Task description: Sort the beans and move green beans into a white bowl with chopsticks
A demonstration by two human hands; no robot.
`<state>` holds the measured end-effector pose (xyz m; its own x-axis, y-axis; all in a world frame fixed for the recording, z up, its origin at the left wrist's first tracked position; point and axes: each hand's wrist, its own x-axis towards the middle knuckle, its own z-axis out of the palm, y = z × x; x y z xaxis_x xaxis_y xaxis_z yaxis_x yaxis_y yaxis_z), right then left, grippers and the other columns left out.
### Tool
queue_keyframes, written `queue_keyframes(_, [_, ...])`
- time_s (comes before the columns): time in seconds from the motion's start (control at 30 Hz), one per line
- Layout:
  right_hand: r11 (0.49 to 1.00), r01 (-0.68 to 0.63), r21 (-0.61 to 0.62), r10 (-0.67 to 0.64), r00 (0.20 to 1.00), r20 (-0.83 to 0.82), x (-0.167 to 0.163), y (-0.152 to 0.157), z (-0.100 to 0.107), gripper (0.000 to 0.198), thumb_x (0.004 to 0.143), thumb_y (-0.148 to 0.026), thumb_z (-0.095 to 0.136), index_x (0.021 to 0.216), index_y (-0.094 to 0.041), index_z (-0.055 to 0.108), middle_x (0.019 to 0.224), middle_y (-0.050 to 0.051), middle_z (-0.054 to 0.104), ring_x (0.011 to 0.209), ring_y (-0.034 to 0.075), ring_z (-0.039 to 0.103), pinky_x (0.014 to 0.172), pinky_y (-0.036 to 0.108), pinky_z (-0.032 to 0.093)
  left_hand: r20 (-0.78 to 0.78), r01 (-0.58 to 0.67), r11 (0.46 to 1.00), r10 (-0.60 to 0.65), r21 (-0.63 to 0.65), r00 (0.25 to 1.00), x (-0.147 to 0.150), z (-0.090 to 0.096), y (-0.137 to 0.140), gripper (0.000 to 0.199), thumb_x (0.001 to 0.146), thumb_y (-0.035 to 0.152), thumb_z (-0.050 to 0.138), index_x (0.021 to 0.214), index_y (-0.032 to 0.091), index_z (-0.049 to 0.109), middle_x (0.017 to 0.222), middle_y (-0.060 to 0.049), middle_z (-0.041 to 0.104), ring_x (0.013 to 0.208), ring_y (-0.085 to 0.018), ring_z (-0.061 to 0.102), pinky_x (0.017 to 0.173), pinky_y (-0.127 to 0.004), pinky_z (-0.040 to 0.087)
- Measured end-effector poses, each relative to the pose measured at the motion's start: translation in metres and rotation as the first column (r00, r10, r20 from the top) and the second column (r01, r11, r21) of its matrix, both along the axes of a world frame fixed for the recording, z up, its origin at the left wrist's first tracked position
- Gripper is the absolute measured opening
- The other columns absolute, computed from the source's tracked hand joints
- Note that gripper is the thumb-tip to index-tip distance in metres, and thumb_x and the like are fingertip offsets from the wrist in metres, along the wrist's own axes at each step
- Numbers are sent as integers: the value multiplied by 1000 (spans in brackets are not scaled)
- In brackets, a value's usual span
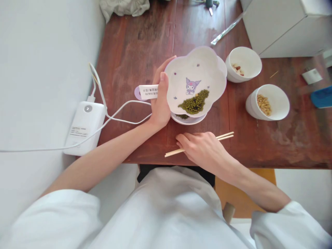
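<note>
My left hand [161,100] grips the left rim of a flower-shaped white bowl [193,67] with a lilac edge and a cartoon figure inside. The bowl is tilted toward me, and green mung beans [195,102] are heaped at its near side. Beneath it shows part of another pale dish [190,121], also with mung beans in it; the rest is covered. Closer to the table's front edge, my right hand [201,147] is closed over a pair of wooden chopsticks [225,136] lying nearly level. A printed paper label [148,92] sticks out beside my left thumb.
Two white cups stand to the right, one with peanuts [238,70], one with yellow beans [264,104]. A power bank [85,128] with a white cable lies left by the wall. A white box [275,27], keys [209,6] and a blue object [321,97] are farther out.
</note>
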<state>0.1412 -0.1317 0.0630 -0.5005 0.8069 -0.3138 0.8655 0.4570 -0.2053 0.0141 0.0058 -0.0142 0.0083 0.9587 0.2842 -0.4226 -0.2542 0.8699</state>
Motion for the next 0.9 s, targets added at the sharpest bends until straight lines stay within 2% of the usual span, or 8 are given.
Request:
queue_keyframes(0.1, [996, -85, 12, 85, 996, -11, 0, 7, 0, 14, 108, -14, 60, 99, -19, 69, 89, 3, 76, 79, 23, 73, 57, 37, 19, -13, -17, 1000, 18, 14, 1000, 1, 1, 0, 34, 107, 65, 56, 123, 50, 81, 141, 3, 78, 140, -29, 66, 127, -45, 46])
queue_keyframes(0.2, [986, -154, 59, 155, 988, -8, 0, 9, 0, 18, 105, -6, 59, 97, -19, 69, 93, 5, 75, 86, 24, 73, 57, 37, 22, -12, -6, 1000, 6, 22, 1000, 1, 0, 1, 38, 107, 66, 57, 126, 43, 80, 143, 1, 77, 138, -28, 66, 127, -45, 47])
queue_keyframes(0.4, [963, -250, 104, 249, 968, 15, 5, 14, 0, 19, 104, -4, 57, 100, -17, 70, 111, 9, 76, 92, 23, 70, 57, 37, 28, -28, -1, 997, 3, 75, 1000, -3, -6, 4, 46, 111, 62, 55, 134, 28, 76, 147, -8, 73, 145, -29, 62, 132, -49, 42])
queue_keyframes(0.53, [952, -288, 99, 287, 958, 26, 11, 18, 2, 19, 104, -4, 56, 100, -17, 69, 107, 9, 75, 89, 22, 70, 57, 37, 27, -59, -13, 998, 17, 68, 998, -2, -2, 2, 43, 111, 64, 52, 133, 36, 76, 146, -3, 74, 144, -26, 62, 131, -43, 44])
queue_keyframes(0.63, [955, -262, 141, 265, 964, -8, 21, 15, 5, 20, 103, -3, 56, 100, -18, 69, 97, 5, 74, 74, 18, 67, 54, 37, 25, -3, -6, 1000, 6, 24, 1000, 0, 5, -4, 41, 113, 60, 51, 132, 33, 76, 143, -3, 76, 140, -26, 65, 128, -42, 49])
queue_keyframes(0.73, [963, -135, 234, 168, 977, -130, 30, 8, 5, 18, 104, -5, 57, 103, -19, 68, 91, 0, 74, 69, 15, 66, 53, 36, 29, 59, 24, 998, -21, -52, 998, 0, 11, -9, 40, 113, 58, 52, 131, 30, 74, 141, -4, 78, 137, -27, 68, 122, -42, 54])
queue_keyframes(0.8, [963, -56, 262, 111, 973, -201, 31, 3, 2, 12, 107, -9, 60, 107, -19, 68, 94, -1, 76, 69, 14, 67, 54, 34, 33, 62, 41, 995, -35, -95, 997, 0, 14, -10, 41, 110, 63, 56, 129, 32, 75, 139, -3, 79, 135, -27, 70, 119, -41, 56])
queue_keyframes(0.9, [968, -25, 248, 83, 971, -226, 20, -2, -5, 12, 107, -10, 60, 112, -18, 68, 100, 0, 77, 70, 13, 69, 54, 33, 36, 61, 27, 991, -20, -131, 998, -2, 16, -11, 42, 110, 63, 57, 130, 31, 74, 137, -3, 79, 132, -26, 72, 119, -42, 56])
